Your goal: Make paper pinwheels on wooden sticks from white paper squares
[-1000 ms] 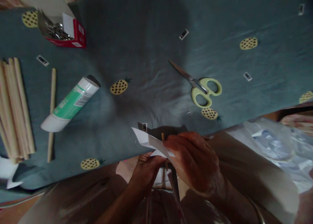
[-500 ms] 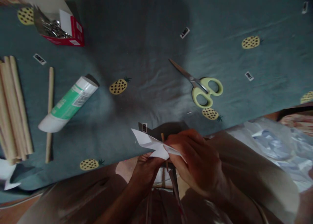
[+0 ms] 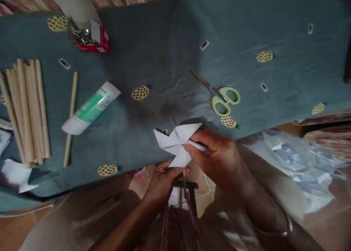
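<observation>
One paper pinwheel (image 3: 174, 141): now face-on, earlier nearly edge-on
Right fingers (image 3: 204, 136): nearly closed, pinching one blade
Left fingers (image 3: 173, 175): curled beneath it, hold unclear

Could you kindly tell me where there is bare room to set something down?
Bare cloth lies between the red box and the scissors, and right of the scissors. It is crowded at the left, with bundled sticks and a tube over a loose stick, and at the near edge, where left hand and right hand hold the paper pinwheel.
</observation>
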Demonstrator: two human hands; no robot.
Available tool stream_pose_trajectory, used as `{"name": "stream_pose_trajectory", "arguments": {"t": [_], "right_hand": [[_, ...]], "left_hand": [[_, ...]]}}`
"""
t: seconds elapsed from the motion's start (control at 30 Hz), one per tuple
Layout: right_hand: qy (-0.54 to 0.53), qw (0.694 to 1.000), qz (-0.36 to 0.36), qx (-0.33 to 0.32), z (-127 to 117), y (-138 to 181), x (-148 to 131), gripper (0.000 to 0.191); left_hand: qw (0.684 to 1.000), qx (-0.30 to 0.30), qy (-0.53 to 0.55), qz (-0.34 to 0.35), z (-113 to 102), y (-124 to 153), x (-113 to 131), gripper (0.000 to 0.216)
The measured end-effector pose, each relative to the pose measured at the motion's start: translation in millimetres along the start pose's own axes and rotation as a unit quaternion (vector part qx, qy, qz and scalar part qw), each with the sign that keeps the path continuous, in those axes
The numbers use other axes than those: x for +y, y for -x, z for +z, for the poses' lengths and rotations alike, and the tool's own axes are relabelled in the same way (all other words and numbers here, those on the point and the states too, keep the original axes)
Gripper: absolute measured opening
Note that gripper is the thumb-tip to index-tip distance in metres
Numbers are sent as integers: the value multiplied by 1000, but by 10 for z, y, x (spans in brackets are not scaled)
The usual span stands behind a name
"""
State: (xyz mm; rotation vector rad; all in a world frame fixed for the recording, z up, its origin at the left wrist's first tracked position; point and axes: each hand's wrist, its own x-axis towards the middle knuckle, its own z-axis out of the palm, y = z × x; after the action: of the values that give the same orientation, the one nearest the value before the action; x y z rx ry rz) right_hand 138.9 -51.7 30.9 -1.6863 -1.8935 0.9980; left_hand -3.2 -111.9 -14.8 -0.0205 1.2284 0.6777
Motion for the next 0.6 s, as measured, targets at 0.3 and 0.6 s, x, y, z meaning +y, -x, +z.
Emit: {"name": "stream_pose_trajectory", "arguments": {"t": [0.3, 0.6], "right_hand": [[-14, 999, 38, -28, -11, -24, -5, 15], [-7, 997, 63, -46, -24, -95, -25, 19]], "left_hand": [[998, -32, 48, 29, -17, 6, 8, 36], [997, -16, 71, 33, 41, 44, 56, 45]]}}
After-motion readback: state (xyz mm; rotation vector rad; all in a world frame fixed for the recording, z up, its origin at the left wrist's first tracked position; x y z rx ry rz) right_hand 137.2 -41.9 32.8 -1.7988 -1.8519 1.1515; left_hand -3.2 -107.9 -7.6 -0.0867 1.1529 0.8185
